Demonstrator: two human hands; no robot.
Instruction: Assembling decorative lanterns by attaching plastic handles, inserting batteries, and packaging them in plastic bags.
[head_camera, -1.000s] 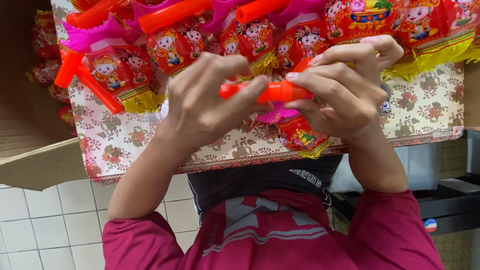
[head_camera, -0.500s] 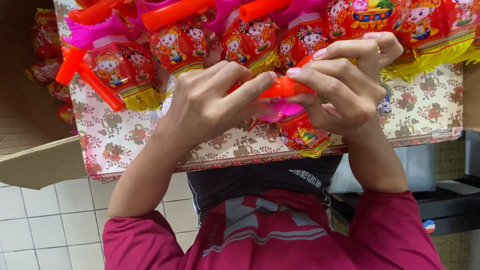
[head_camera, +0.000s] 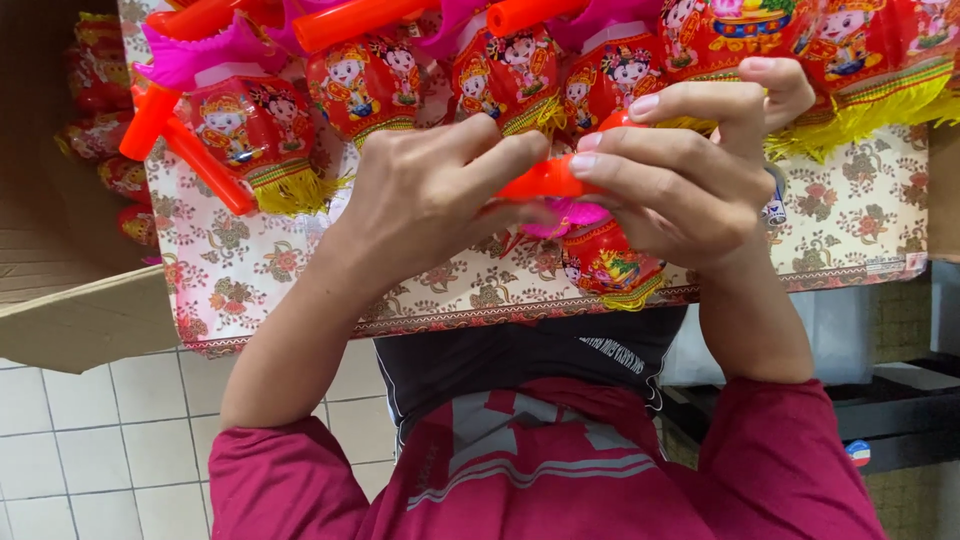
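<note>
At the far left, a flap of plain brown corrugated cardboard slants over pale square floor tiles with thin grey joints. Just beside it begins the worktop, covered in a smooth sheet printed with small flowers and edged in a dark red border. On its left part lies a small red paper lantern, rounded and glossy, printed with a cartoon figure, topped by a magenta ruffle and trimmed with a yellow fringe; a smooth orange plastic stick runs slantwise beside it. More lanterns of the same kind lie packed in a row along the far edge, touching one another.

Toward the middle, the left hand is curled together, its fingertips pinching the left end of a short orange plastic handle, a smooth tube held roughly level above the worktop. The right hand is clamped on the other end of the handle, fingers wrapped over it and the thumb raised. Beneath both hands hangs the held lantern, a round red body with shiny coloured print and a yellow fringe, under a magenta frill, close to the near edge of the worktop. Both forearms emerge from soft magenta sleeves.
</note>
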